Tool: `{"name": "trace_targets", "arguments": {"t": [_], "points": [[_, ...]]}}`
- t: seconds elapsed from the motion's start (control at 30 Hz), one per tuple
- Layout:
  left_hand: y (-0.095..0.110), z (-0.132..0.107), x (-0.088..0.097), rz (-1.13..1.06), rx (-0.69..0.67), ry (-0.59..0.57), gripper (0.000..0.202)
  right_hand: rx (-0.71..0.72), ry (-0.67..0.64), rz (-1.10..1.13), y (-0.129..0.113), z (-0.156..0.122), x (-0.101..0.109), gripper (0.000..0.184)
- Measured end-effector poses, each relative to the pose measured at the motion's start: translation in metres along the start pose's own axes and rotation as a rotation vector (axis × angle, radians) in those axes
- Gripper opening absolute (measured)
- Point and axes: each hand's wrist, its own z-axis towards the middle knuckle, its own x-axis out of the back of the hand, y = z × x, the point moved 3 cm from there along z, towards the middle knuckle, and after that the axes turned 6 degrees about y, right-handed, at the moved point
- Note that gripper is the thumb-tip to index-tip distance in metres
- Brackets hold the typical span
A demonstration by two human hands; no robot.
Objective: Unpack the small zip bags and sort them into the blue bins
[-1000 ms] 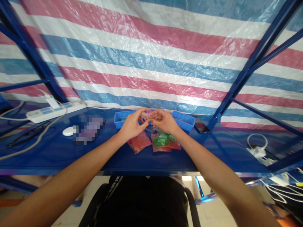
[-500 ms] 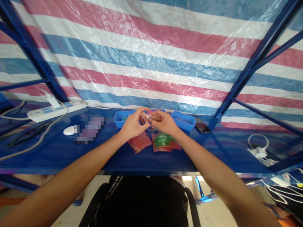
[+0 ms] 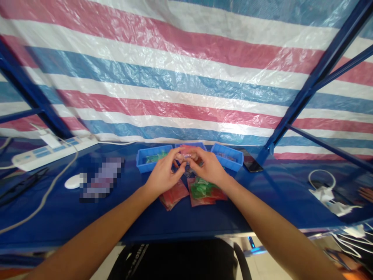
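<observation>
My left hand (image 3: 166, 171) and my right hand (image 3: 208, 165) meet above the table, thumbs and fingertips pinched on a small shiny clear plastic bag (image 3: 186, 156). Fingers cover most of it, so its contents cannot be made out. Just below my left hand lies a stack of flat red packets (image 3: 175, 194). Beside it, under my right hand, more red packets (image 3: 199, 201) lie with green packets (image 3: 202, 187) on top. Behind my hands stand a blue bin with green pieces (image 3: 144, 167), a partly hidden middle bin (image 3: 201, 146) and a right bin with small items (image 3: 236, 166).
A phone (image 3: 253, 162) lies right of the bins. To the left are a white power strip (image 3: 26, 160), a white oval object (image 3: 72, 181) and a cable (image 3: 48, 192). White chargers (image 3: 325, 194) sit at right, near another person's hand (image 3: 366, 193). A striped tarp (image 3: 186, 85) hangs behind.
The view has shifted, so the table and bins sit lower in the picture. My hands stay together on the small bag, their fingers slightly rearranged. Another person's hand now shows at the right edge.
</observation>
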Motion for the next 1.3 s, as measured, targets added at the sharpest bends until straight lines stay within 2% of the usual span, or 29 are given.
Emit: {"name": "trace_targets", "arguments": {"t": [0.13,0.23,0.37,0.53,0.67,0.87,0.97,1.07,1.3], "points": [[0.008,0.003,0.004,0.028,-0.127,0.065,0.043,-0.083,0.065,0.083,0.001,0.0,-0.002,0.036],[0.01,0.005,0.007,0.052,-0.211,0.093,0.038,-0.199,0.093,0.247,0.007,0.002,-0.004,0.033],[0.004,0.005,0.006,0.081,-0.262,0.095,0.031,-0.323,0.074,0.502,0.007,0.006,-0.006,0.031],[0.0,0.005,0.01,0.079,-0.298,0.153,0.016,-0.4,0.003,0.533,-0.005,0.006,-0.007,0.041],[-0.002,0.006,0.013,0.019,-0.273,0.186,0.012,-0.319,0.017,0.365,-0.007,0.003,-0.004,0.039],[-0.001,0.004,0.013,-0.016,-0.237,0.184,0.01,-0.048,-0.022,-0.058,-0.009,-0.004,-0.004,0.026],[0.001,0.003,0.015,-0.022,-0.181,0.163,0.01,0.052,-0.021,-0.2,-0.013,-0.005,-0.003,0.022],[0.002,0.003,0.015,-0.032,-0.149,0.124,0.011,0.156,-0.085,-0.33,-0.016,-0.006,-0.004,0.019],[-0.011,0.0,0.01,-0.111,-0.062,0.017,0.013,0.23,-0.117,-0.48,-0.01,-0.01,-0.01,0.017]]}}
